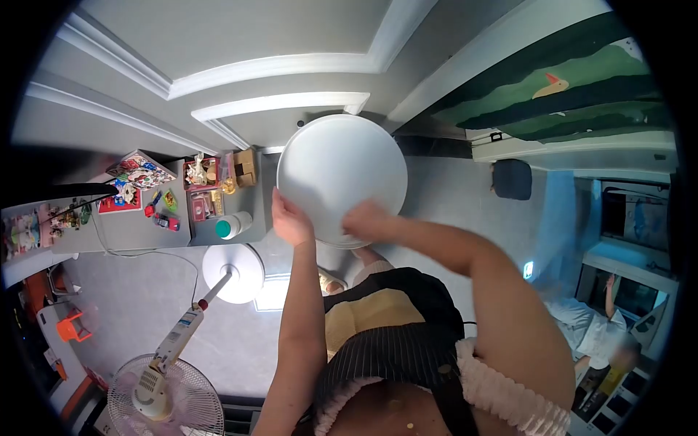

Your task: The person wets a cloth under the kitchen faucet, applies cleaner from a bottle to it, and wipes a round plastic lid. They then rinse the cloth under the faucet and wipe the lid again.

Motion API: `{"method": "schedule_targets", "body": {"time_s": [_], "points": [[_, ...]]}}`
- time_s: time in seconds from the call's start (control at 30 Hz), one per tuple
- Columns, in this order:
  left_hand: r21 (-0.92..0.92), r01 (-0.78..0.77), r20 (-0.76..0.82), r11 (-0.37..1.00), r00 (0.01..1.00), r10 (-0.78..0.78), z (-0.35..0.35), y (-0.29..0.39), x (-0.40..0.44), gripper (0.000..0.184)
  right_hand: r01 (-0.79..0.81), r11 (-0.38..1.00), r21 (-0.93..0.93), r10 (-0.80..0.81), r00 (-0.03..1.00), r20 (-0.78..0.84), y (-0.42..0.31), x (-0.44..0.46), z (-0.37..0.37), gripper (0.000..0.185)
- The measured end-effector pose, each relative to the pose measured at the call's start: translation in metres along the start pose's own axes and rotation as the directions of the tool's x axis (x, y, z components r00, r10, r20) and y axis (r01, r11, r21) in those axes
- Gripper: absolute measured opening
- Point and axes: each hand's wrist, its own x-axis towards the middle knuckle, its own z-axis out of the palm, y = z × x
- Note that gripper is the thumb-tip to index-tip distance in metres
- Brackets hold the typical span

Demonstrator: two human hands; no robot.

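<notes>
A person's left hand (292,221) meets the near-left rim of a round white table (342,163) — whether it grips there cannot be told — while the right hand (369,221), blurred and seemingly curled, is over the near part of the top, its hold also unclear. The table stands directly ahead by a panelled grey wall (269,36), with a green-capped white bottle (235,224) on the counter (131,231) at left.
</notes>
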Motion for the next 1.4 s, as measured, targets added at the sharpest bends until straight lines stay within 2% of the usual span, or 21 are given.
{"method": "schedule_targets", "body": {"time_s": [0.1, 0.2, 0.27, 0.33, 0.37, 0.43, 0.47, 0.53, 0.63, 0.7, 0.77, 0.83, 0.87, 0.93, 1.03, 1.07, 1.13, 1.17, 1.23, 1.33, 1.4], "points": [[-0.016, 0.019, 0.028, 1.0, 0.999, -0.019, -0.002, 0.0, 0.002, 0.03, 0.028, 0.995, -0.095, -0.048, 0.974, -0.22, -0.03, 0.057, 0.013, 0.015], [-0.002, -0.063, -0.043, 0.998, 0.997, 0.063, 0.001, -0.005, 0.0, 0.03, -0.202, 0.969, -0.14, 0.11, 0.866, -0.487, 0.009, 0.109, -0.013, 0.017], [-0.007, -0.003, 0.046, 1.0, 0.999, 0.004, -0.004, -0.005, 0.002, 0.031, -0.303, 0.951, -0.069, 0.193, 0.751, -0.631, 0.049, 0.126, -0.036, 0.017], [-0.006, -0.009, 0.046, 1.0, 0.999, 0.01, -0.005, -0.007, 0.003, 0.031, -0.431, 0.901, -0.052, 0.286, 0.679, -0.676, 0.083, 0.107, -0.042, 0.016], [-0.017, -0.006, 0.052, 1.0, 0.999, 0.007, -0.003, -0.005, 0.003, 0.032, -0.533, 0.845, 0.042, 0.448, 0.664, -0.599, 0.108, 0.091, -0.033, 0.017], [-0.034, -0.005, 0.043, 0.999, 0.999, 0.007, -0.004, -0.003, 0.004, 0.032, -0.516, 0.856, 0.015, 0.353, 0.563, -0.747, 0.101, 0.054, -0.032, 0.022], [-0.05, 0.002, 0.046, 0.999, 0.999, 0.001, -0.003, -0.003, 0.003, 0.032, -0.508, 0.861, 0.006, 0.34, 0.568, -0.749, 0.095, 0.057, -0.031, 0.022], [-0.041, 0.002, 0.038, 0.999, 0.999, 0.0, -0.002, -0.007, 0.001, 0.032, -0.648, 0.749, 0.137, 0.571, 0.526, -0.631, 0.085, 0.067, -0.028, 0.048], [-0.018, -0.022, 0.029, 1.0, 0.999, 0.022, 0.002, -0.01, 0.006, 0.03, -0.639, 0.769, -0.007, 0.455, 0.556, -0.696, 0.059, 0.128, -0.016, 0.06], [-0.039, 0.025, 0.067, 0.999, 0.998, -0.022, -0.001, -0.008, 0.007, 0.03, -0.567, 0.822, -0.052, 0.421, 0.666, -0.616, 0.027, 0.154, -0.013, 0.068], [-0.045, 0.024, 0.086, 0.999, 0.996, -0.021, 0.0, -0.011, 0.007, 0.031, -0.289, 0.955, 0.063, 0.28, 0.814, -0.508, -0.013, 0.151, -0.014, 0.062], [-0.055, 0.027, 0.106, 0.998, 0.994, -0.021, -0.001, -0.009, 0.005, 0.032, -0.044, 0.963, -0.265, -0.085, 0.886, -0.457, -0.032, 0.12, 0.004, 0.056], [-0.056, 0.027, 0.1, 0.998, 0.995, -0.021, -0.003, -0.006, 0.004, 0.031, -0.045, 0.963, -0.265, -0.085, 0.884, -0.459, -0.031, 0.102, 0.013, 0.056], [-0.062, 0.019, 0.095, 0.998, 0.995, -0.013, -0.005, -0.004, 0.007, 0.031, 0.363, 0.908, -0.209, -0.416, 0.843, -0.342, -0.018, 0.077, 0.027, 0.055], [-0.085, 0.011, 0.069, 0.996, 0.998, -0.005, -0.001, -0.011, 0.003, 0.032, 0.468, 0.878, -0.101, -0.478, 0.844, -0.243, -0.01, 0.08, -0.006, 0.058], [-0.076, 0.002, 0.074, 0.997, 0.997, 0.004, 0.002, -0.014, 0.008, 0.032, 0.474, 0.874, -0.107, -0.486, 0.84, -0.243, -0.006, 0.09, -0.015, 0.058], [-0.061, -0.005, 0.078, 0.998, 0.997, 0.01, 0.003, -0.013, 0.011, 0.031, 0.168, 0.982, -0.09, -0.19, 0.84, -0.508, -0.002, 0.11, -0.027, 0.063], [-0.045, 0.008, 0.079, 0.999, 0.997, -0.005, 0.001, -0.007, 0.011, 0.031, 0.169, 0.982, -0.085, -0.189, 0.84, -0.509, 0.007, 0.114, -0.036, 0.063], [-0.015, 0.015, 0.097, 1.0, 0.995, -0.014, -0.004, -0.006, 0.008, 0.03, -0.026, 0.991, -0.131, -0.058, 0.799, -0.599, 0.019, 0.115, -0.05, 0.066], [-0.052, 0.005, 0.083, 0.999, 0.997, -0.001, -0.003, -0.006, 0.006, 0.03, -0.167, 0.975, -0.15, 0.07, 0.862, -0.502, 0.008, 0.075, -0.039, 0.068], [-0.059, -0.004, 0.068, 0.998, 0.998, 0.008, -0.001, -0.007, 0.007, 0.031, -0.107, 0.984, -0.142, 0.036, 0.902, -0.431, 0.001, 0.031, -0.021, 0.068]]}}
